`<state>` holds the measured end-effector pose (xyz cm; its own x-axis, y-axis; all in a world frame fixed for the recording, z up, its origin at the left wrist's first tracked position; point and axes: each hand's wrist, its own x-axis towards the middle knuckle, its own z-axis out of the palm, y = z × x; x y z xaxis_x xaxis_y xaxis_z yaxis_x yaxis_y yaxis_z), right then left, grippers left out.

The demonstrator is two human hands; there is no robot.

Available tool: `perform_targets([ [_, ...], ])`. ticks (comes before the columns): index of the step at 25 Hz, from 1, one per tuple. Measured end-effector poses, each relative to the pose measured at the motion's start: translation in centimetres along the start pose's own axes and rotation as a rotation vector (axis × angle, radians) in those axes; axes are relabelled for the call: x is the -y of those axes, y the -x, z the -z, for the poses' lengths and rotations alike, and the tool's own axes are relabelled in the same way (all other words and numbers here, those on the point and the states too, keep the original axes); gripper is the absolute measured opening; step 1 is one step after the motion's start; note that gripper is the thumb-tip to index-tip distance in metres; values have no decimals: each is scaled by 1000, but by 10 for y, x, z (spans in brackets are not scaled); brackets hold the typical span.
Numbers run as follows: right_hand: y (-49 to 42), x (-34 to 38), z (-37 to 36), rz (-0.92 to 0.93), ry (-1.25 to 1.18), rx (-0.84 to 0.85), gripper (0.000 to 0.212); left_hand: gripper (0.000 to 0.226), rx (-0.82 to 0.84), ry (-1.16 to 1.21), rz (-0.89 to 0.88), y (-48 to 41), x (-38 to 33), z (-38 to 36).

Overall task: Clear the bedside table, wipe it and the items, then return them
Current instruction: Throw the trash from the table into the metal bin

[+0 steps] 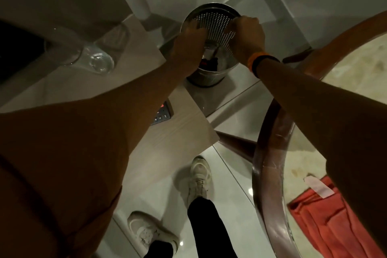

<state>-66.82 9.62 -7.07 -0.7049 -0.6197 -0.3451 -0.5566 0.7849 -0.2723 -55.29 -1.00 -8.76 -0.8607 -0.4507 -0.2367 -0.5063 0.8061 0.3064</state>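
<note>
Head view: looks straight down past both outstretched arms to a bin (213, 21) on the floor (230, 98), just beyond the far right corner of the table (184, 132).
Left hand: the left hand (189, 37) has its fingers curled over the bin's left rim and grasps it.
Right hand: the right hand (248, 35), with a wristband (254, 62), is clenched on the right rim.
Bin: perforated metal and upright, with dark litter (209, 60) in the bottom. Whether its base is on the floor or just off it I cannot tell.
Table: pale wood. A glass (98, 60) stands near its far left edge, and a keypad (163, 112) lies near the right edge, partly under the left arm.
Cloth: a red cloth (326, 216) lies on the round table (266, 153) to the right, well away from both hands.
Step, as I judge it: the bin is being taken hold of to move it. The table is not yet cleared or wiped.
Risk, tipping: an uneven pull on the two rims could tilt the bin and spill the litter on the floor.
Risk, knock: the bin stands close to the table corner and the round table's rim, so a lift could strike either.
Risk, glass: the left arm crosses above the table, and a careless sweep back could catch the glass or keypad.
</note>
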Motion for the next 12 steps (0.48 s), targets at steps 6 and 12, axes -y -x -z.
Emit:
perform_targets([
  [6,27,16,-9,129,87,-32,46,41,-82,-13,-45,42,24,25],
  [12,64,47,-18,284,-27,-124,37,41,-108,21,-13,119,50,34],
])
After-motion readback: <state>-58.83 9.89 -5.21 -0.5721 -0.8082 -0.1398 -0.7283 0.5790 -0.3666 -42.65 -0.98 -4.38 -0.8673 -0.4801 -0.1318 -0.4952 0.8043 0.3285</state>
